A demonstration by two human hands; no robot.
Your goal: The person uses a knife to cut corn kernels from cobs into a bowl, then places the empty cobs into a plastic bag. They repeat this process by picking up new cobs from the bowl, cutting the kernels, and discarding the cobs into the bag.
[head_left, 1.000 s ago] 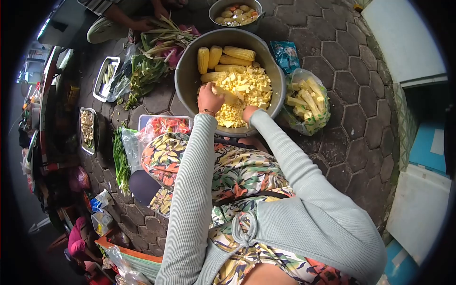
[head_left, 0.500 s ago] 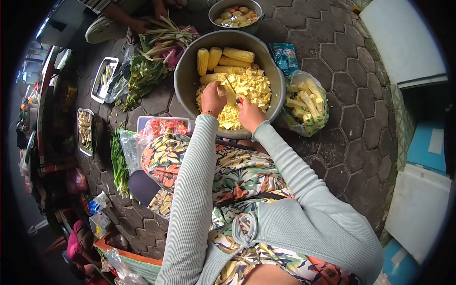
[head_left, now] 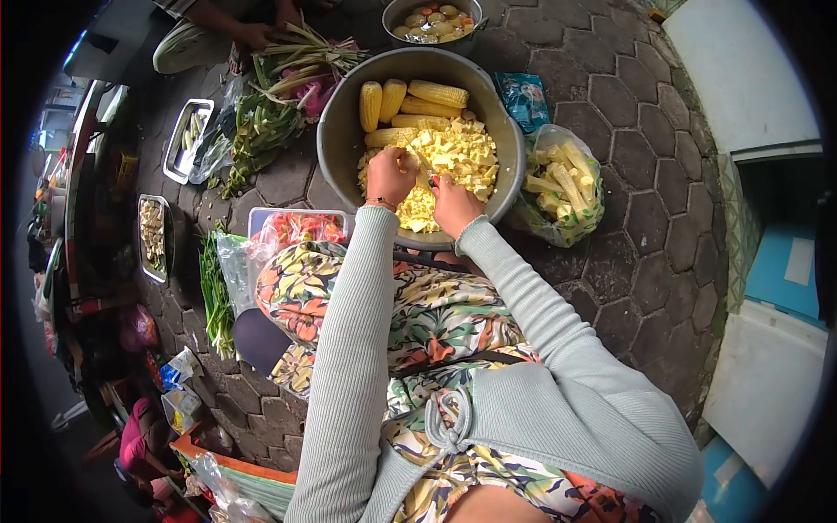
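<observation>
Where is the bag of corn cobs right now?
In the head view, the bag of cobs sits on the paving right of the big basin, just below a blue packet.

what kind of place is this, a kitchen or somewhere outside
Most likely an outdoor food prep spot, perhaps by a street stall. The big metal basin of corn sits directly on hexagonal paving stones, with leafy greens and trays spread on the ground, and another person works nearby.
</observation>
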